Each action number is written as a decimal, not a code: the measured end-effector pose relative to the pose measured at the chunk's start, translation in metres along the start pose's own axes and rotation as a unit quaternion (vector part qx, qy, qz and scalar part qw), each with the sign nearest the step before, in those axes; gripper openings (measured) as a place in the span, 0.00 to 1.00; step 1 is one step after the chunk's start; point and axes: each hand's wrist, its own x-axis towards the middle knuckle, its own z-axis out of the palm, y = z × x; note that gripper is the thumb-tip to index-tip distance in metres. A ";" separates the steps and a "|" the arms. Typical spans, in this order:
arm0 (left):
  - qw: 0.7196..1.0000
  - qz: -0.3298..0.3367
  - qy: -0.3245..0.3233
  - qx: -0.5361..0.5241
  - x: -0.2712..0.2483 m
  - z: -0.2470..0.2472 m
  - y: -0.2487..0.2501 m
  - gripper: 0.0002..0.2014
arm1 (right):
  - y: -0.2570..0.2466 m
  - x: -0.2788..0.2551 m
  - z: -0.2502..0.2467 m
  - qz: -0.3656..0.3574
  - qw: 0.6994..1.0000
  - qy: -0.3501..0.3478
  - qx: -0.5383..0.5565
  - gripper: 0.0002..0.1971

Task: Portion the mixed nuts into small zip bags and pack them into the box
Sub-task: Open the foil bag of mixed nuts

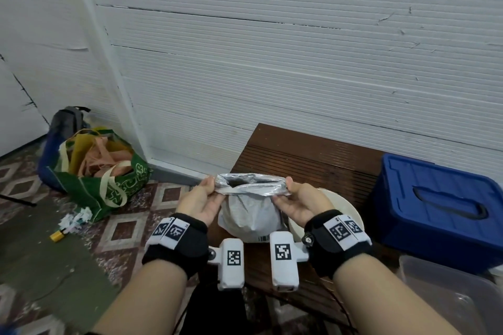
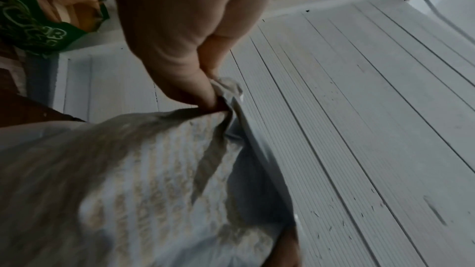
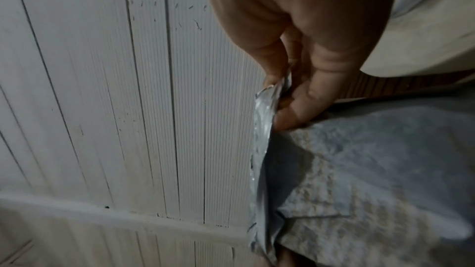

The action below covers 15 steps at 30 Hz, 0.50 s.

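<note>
A large white pouch [image 1: 249,215] with a silver foil lining stands in front of me over the brown slatted table [image 1: 304,155]. Its mouth is pulled open and the dark inside shows, though the contents cannot be made out. My left hand [image 1: 209,185] pinches the left corner of the rim, seen close in the left wrist view as fingers [image 2: 208,92] on the pouch [image 2: 144,180]. My right hand [image 1: 290,187] pinches the right corner; the right wrist view shows fingers [image 3: 290,113] clamping the foil edge of the pouch [image 3: 359,180].
A cream round bowl [image 1: 343,209] sits under and right of the pouch. A blue lidded box [image 1: 435,207] stands at the right, a clear plastic container [image 1: 457,296] in front of it. On the tiled floor at left lie a green tote bag [image 1: 109,177] and paper scraps.
</note>
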 end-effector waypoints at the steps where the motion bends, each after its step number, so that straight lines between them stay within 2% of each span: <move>1: 1.000 -0.002 0.002 -0.008 0.002 0.002 -0.001 0.08 | 0.001 0.000 0.000 0.002 1.000 0.002 0.000 0.07; 5: 1.000 -0.017 -0.014 0.015 0.000 0.013 -0.002 0.08 | 0.005 0.002 -0.003 -0.001 1.000 0.011 -0.028 0.06; 8: 0.996 0.005 -0.014 0.090 0.006 0.015 0.001 0.07 | 0.003 0.004 -0.008 -0.062 0.986 0.033 -0.148 0.02; 9: 0.993 0.014 -0.008 0.115 0.008 0.015 0.003 0.07 | 0.002 0.005 -0.010 -0.088 0.976 0.036 -0.196 0.05; 13: 0.968 0.055 0.010 0.243 0.005 0.019 0.009 0.21 | -0.005 0.010 -0.009 -0.206 0.912 0.039 -0.353 0.10; 15: 0.933 0.082 0.047 0.346 0.001 0.016 0.006 0.30 | -0.008 0.010 -0.005 -0.218 0.907 0.011 -0.361 0.13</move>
